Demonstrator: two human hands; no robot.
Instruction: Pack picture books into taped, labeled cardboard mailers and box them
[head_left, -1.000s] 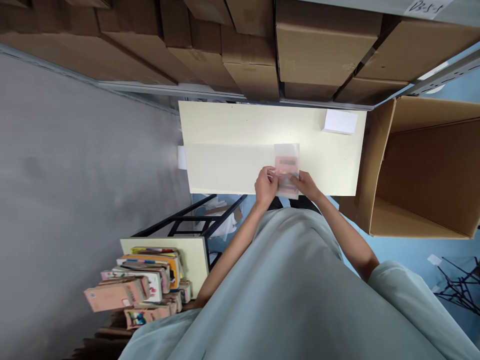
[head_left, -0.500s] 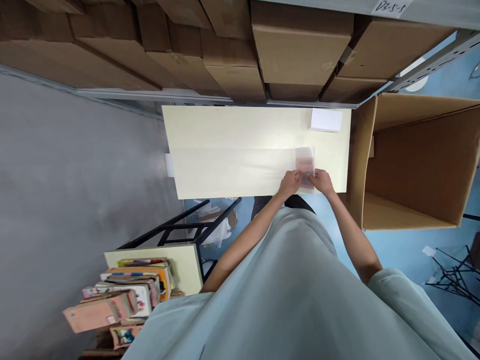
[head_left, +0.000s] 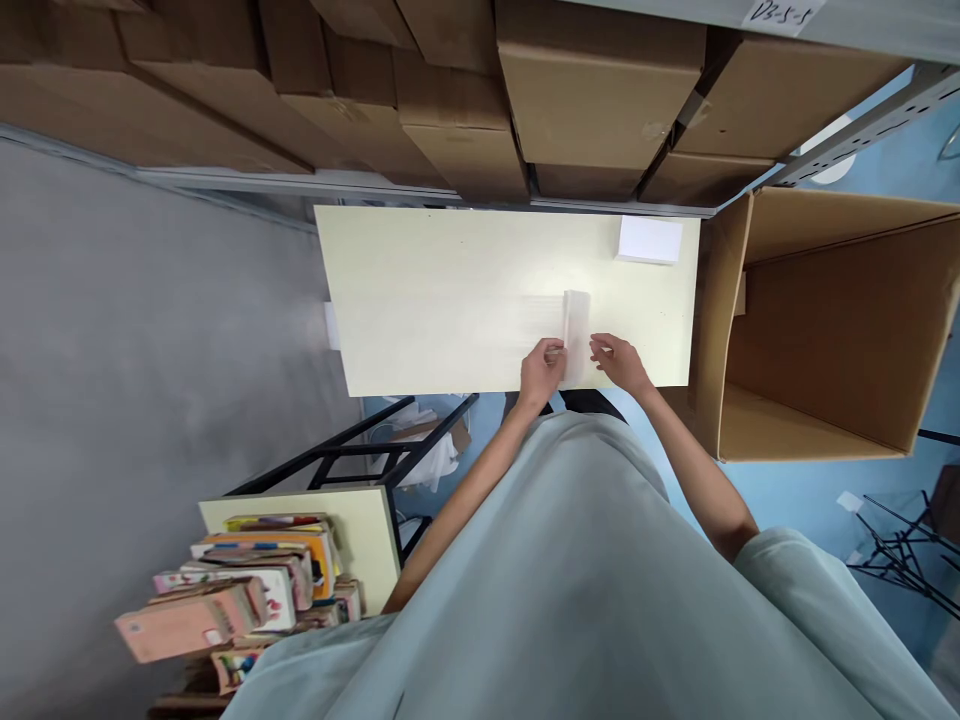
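Note:
A narrow whitish packet wrapped in translucent film stands near the front edge of the pale table. What lies inside its layers is veiled. At its left edge, the curled fingers of my left hand pinch the wrapped packet. My right hand hovers just to the right of the packet, fingers loosely bent and apart, with nothing visible in them. Stretching left from the packet, a faint strip of translucent film lies flat over the tabletop.
A white stack sits at the table's back right corner. To the right stands a large open cardboard box. Shelved cartons line the back. Books are piled on a pale board at lower left, beside a black metal frame.
The packet has turned over leftward along the film, and its reddish contents no longer show through. My left hand has shifted left with it; my right hand has come off the packet.

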